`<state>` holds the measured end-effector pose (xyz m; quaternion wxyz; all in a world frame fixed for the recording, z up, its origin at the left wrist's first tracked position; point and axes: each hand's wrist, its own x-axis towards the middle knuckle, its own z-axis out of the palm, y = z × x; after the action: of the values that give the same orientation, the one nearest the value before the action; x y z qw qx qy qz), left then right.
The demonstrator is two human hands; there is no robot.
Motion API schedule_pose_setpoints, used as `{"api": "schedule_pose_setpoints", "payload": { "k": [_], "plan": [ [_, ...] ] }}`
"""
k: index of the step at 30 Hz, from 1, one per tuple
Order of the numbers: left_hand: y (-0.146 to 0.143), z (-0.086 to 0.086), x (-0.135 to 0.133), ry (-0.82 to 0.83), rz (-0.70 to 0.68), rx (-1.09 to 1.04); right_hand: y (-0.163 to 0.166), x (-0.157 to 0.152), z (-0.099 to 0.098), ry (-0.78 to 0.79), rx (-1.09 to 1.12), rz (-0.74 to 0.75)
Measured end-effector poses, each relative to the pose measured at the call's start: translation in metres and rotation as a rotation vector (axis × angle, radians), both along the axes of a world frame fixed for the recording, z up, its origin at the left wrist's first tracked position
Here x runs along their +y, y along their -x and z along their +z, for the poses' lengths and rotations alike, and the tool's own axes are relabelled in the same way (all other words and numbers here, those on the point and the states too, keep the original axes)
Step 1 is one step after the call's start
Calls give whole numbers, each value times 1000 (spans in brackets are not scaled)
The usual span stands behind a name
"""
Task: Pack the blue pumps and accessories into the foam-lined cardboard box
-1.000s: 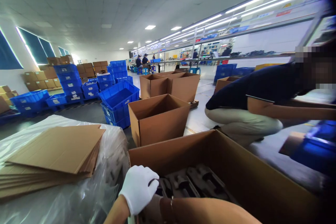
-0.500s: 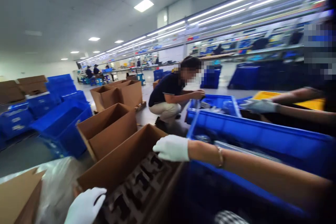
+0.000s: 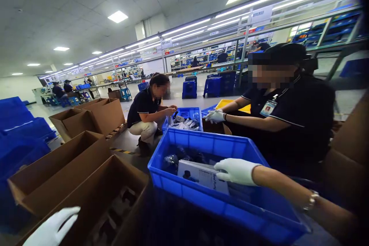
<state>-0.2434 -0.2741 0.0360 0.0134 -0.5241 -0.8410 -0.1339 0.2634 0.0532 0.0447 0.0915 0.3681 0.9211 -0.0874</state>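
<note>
My right hand, in a white glove, reaches into a blue plastic bin and lies with fingers stretched over a white booklet among dark bagged parts. My left hand, also gloved, hovers open at the bottom left, over the near edge of an open cardboard box. Inside that box lies a dark moulded tray. Neither hand holds anything that I can see.
A seated person in a dark polo works just behind the bin, gloved hand over a brown box. Another person squats by a second blue bin. More open cartons and blue crates stand to the left.
The view has swung right. My right hand left the carton's edge and went into the blue bin onto the booklet. My left hand has come off the tray and spread open.
</note>
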Motion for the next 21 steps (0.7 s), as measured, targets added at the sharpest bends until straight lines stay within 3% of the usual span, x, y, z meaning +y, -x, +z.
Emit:
{"api": "schedule_pose_setpoints", "payload": {
  "k": [1,4,8,11,15,18,21],
  "plan": [
    [-13,11,18,70,-74,-56,8,10,-8,-1,-12,-15],
    [-69,39,83,83,-246,60,32,35,-33,-4,-22,-20],
    [-151,48,179,97,-584,166,49,51,-63,21,7,37],
    [-193,29,250,239,-713,284,46,56,-76,23,26,67],
    [-221,-18,332,454,-759,356,38,61,-80,34,48,88],
    [-235,-54,377,625,-756,394,36,62,-81,49,62,66],
    [-245,-79,405,726,-716,430,38,64,-84,50,73,-13]
  ]
}}
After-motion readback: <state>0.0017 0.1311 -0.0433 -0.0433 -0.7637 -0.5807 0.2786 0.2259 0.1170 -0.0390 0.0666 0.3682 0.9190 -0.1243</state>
